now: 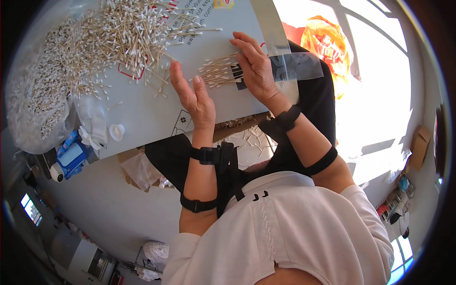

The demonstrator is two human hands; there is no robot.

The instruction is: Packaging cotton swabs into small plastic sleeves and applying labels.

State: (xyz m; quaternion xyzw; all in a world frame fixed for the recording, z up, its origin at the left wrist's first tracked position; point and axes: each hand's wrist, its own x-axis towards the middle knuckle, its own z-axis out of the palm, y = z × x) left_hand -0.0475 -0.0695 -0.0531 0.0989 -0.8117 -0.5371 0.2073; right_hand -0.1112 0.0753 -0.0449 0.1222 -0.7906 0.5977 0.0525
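Observation:
A loose row of cotton swabs (216,73) lies on the grey tabletop (156,118), between my two hands. My left hand (194,97) is raised to the left of this row, thumb and fingers apart, holding nothing. Over the right end of the swabs is my right hand (259,71), its fingers stretched out and pointing away from me. Whether its fingertips touch the swabs is hard to see. Beneath and beside that hand lies a flat clear plastic bag (304,66) with a dark printed part. The swabs' right ends are hidden by my right hand.
A large heap of loose cotton swabs (128,35) spreads over the far left, partly in a clear plastic sack (35,121). Near the left table edge are a small white cap (117,132) and a blue object (71,154). An orange bag (327,45) sits beyond the table's right side.

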